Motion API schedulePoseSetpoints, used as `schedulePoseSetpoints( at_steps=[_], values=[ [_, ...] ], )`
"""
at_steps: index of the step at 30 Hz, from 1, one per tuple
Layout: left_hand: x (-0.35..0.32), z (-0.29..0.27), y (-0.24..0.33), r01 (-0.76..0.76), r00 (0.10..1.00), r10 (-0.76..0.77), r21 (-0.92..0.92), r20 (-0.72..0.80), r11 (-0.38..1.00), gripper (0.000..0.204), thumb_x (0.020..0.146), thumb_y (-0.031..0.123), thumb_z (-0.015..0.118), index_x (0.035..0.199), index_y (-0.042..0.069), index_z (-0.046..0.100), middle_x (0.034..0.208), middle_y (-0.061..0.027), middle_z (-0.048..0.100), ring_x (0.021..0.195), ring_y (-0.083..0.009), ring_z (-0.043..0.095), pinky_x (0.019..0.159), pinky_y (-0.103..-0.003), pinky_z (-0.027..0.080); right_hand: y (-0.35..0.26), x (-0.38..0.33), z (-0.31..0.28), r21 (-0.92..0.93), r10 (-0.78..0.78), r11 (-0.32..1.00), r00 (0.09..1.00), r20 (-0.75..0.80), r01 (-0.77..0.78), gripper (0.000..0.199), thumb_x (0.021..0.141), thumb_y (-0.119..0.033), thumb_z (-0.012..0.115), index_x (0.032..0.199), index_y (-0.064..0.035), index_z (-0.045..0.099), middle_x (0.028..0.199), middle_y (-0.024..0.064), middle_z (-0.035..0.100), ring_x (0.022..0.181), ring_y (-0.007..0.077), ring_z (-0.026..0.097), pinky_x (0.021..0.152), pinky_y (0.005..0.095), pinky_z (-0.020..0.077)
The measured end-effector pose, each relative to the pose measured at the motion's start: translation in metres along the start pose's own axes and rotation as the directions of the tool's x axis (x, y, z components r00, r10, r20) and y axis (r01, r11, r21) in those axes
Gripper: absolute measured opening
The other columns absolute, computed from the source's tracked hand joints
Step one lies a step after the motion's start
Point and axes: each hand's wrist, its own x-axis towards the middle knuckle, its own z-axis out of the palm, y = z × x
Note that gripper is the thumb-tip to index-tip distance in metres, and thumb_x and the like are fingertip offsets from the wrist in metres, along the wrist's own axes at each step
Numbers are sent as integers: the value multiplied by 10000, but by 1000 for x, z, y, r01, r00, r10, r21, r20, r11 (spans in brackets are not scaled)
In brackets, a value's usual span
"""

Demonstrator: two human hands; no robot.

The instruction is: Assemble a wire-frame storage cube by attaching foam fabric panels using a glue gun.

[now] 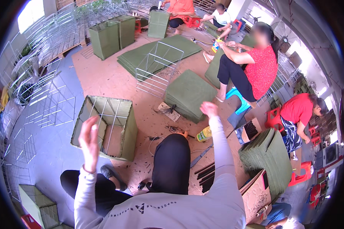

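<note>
Left hand [88, 139]: I have it up, over the near left side of the box. Its fingers point up and look spread from the thumb, with nothing seen in it. I can't tell if it touches the box.
Right hand [209, 109]: I see it up by the corner of the green stack, its fingers bent a bit. I can't tell how wide the grip is, or if it holds some small thing.
Green box [128, 128]: It is in front of me, to the left, with its open end up, maybe so hands can get inside. Thin metal wires cross the top.
Green stack [191, 93]: The sheets lie in a pile, I guess to keep them neat and close.
Yellow bottle [205, 133]: It stands by the right knee, probably for easy reach.
Brown cardboard [147, 99]: It lies under these things, maybe to keep the floor clean.
</note>
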Motion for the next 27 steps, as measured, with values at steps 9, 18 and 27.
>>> schedulePoseSetpoints(
  at_steps=[9,18,27],
  values=[
    [18,58,51,-451,893,450,-55,-16,891,664,978,379,384,1497,4,207,1566,-180,188,1468,-313,101,1183,-421,62,-107,-272,352,586,-553,803,500,666,108,499,997,-216,429,1429,18,337,1466,165,392,1327,269,429,1129,377,321],
    [-3,13,42,-274,951,240,-172,-194,946,885,925,690,59,1514,37,158,1581,-146,138,1467,-282,81,1183,-413,78,-82,-334,378,429,-531,836,306,790,342,775,988,-575,188,1516,-19,77,1597,131,34,1473,262,12,1181,407,38],
    [31,-12,45,-312,948,290,-208,-128,927,897,909,710,42,1519,62,157,1583,-126,147,1469,-280,73,1185,-427,27,-69,-367,371,490,-546,837,321,774,244,879,955,-646,238,1514,-21,-25,1592,154,-43,1471,277,-37,1177,431,25]
  ],
)
